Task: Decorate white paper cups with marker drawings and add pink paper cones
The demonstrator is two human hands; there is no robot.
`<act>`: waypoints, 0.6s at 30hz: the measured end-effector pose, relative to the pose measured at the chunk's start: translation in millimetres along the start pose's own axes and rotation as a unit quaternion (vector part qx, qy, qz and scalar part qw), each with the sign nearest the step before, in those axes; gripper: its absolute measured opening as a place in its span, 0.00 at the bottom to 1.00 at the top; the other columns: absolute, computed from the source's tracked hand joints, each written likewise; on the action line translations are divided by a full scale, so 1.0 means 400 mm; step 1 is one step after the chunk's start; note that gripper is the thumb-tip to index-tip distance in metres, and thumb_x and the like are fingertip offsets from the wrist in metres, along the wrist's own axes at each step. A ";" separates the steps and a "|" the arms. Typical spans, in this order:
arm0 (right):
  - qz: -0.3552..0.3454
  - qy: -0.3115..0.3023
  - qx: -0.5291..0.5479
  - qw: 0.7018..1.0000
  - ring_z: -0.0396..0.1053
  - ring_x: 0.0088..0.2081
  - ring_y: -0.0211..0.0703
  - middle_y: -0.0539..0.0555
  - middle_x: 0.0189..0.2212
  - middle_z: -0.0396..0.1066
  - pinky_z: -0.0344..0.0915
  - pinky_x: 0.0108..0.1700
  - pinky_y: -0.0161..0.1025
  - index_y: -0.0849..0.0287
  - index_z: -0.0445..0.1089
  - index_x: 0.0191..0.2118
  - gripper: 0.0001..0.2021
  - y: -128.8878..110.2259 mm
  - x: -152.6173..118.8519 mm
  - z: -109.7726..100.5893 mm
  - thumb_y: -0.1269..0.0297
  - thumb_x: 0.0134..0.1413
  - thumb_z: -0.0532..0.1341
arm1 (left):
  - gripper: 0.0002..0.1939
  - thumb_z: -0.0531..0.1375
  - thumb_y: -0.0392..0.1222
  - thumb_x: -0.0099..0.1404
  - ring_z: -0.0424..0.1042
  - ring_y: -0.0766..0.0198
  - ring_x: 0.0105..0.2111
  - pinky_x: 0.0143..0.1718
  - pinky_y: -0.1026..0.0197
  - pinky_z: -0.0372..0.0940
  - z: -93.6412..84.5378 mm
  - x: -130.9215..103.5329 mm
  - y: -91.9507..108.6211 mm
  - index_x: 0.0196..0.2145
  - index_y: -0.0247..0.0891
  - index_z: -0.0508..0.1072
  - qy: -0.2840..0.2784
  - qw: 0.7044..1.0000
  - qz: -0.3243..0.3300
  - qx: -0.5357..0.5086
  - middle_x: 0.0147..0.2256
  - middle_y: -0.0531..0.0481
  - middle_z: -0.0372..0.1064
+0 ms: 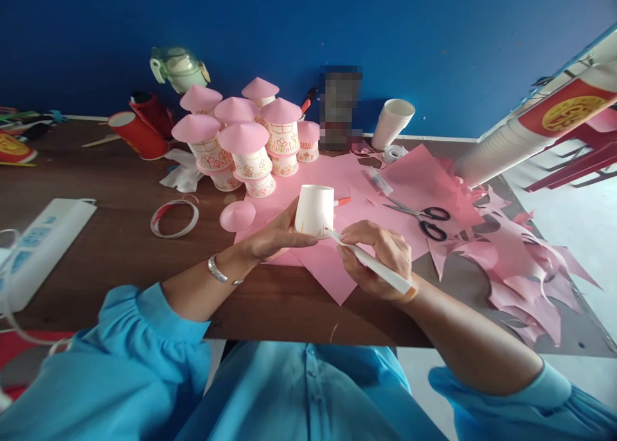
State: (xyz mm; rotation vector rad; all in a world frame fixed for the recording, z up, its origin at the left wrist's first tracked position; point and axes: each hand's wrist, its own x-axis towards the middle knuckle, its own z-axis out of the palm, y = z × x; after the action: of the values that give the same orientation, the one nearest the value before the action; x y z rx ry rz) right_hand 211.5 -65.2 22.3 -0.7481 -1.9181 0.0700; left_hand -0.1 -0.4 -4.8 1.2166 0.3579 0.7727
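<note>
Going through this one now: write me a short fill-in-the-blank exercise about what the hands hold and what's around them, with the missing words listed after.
1. The right hand holds a pen with its tip at the white ____ in the left hand.
2. The scissors have handles coloured ____.
3. The cone roofs on the decorated cups are coloured ____.
4. The wall at the back is coloured ____.

Missing words: cup; black; pink; blue.
</note>
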 end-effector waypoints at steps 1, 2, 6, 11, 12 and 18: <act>-0.002 0.001 0.000 1.000 0.77 0.29 0.39 0.48 0.30 0.77 0.75 0.31 0.35 0.53 0.69 0.46 0.12 0.000 0.001 0.000 0.76 0.61 0.64 | 0.42 0.75 0.42 0.58 0.64 0.39 0.68 0.57 0.48 0.70 0.001 0.000 0.001 0.68 0.47 0.69 -0.003 1.000 0.000 -0.003 0.70 0.39 0.65; -0.004 0.000 0.000 1.000 0.77 0.29 0.39 0.48 0.30 0.77 0.75 0.31 0.35 0.53 0.69 0.46 0.12 0.000 0.001 0.000 0.76 0.61 0.64 | 0.41 0.74 0.42 0.59 0.64 0.38 0.69 0.57 0.48 0.70 0.002 0.000 0.002 0.68 0.47 0.69 -0.006 1.000 0.000 -0.004 0.71 0.40 0.63; -0.009 -0.004 -0.003 1.000 0.78 0.29 0.39 0.48 0.31 0.77 0.76 0.32 0.35 0.53 0.69 0.46 0.13 0.002 0.002 0.001 0.77 0.61 0.64 | 0.41 0.74 0.42 0.59 0.67 0.40 0.66 0.57 0.49 0.70 0.002 -0.001 0.001 0.69 0.47 0.68 -0.013 1.000 -0.002 -0.003 0.69 0.39 0.66; -0.004 -0.004 -0.004 1.000 0.78 0.30 0.39 0.48 0.31 0.78 0.76 0.32 0.35 0.52 0.69 0.46 0.13 0.003 0.001 0.003 0.76 0.60 0.64 | 0.42 0.74 0.41 0.59 0.67 0.39 0.67 0.58 0.47 0.70 0.001 -0.001 0.000 0.69 0.47 0.67 -0.015 1.000 0.001 -0.009 0.65 0.38 0.72; -0.003 -0.003 -0.003 1.000 0.78 0.30 0.39 0.48 0.31 0.77 0.76 0.32 0.35 0.52 0.69 0.45 0.12 0.002 0.000 0.004 0.76 0.60 0.64 | 0.42 0.75 0.42 0.59 0.67 0.39 0.67 0.58 0.46 0.70 0.002 -0.001 0.002 0.69 0.47 0.68 -0.014 1.000 0.001 -0.010 0.64 0.38 0.72; -0.006 0.000 0.007 1.000 0.80 0.31 0.39 0.48 0.32 0.78 0.78 0.33 0.36 0.52 0.69 0.45 0.11 0.003 0.000 0.006 0.76 0.62 0.64 | 0.41 0.74 0.42 0.59 0.66 0.37 0.67 0.58 0.46 0.71 0.006 0.000 0.008 0.69 0.48 0.69 -0.014 1.000 -0.005 -0.006 0.66 0.39 0.70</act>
State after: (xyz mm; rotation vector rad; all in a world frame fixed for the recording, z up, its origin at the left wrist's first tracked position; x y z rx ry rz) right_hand 210.1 -63.5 20.7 -0.7261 -1.9209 0.0759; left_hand 0.2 -1.7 -1.3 1.2136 0.3353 0.7472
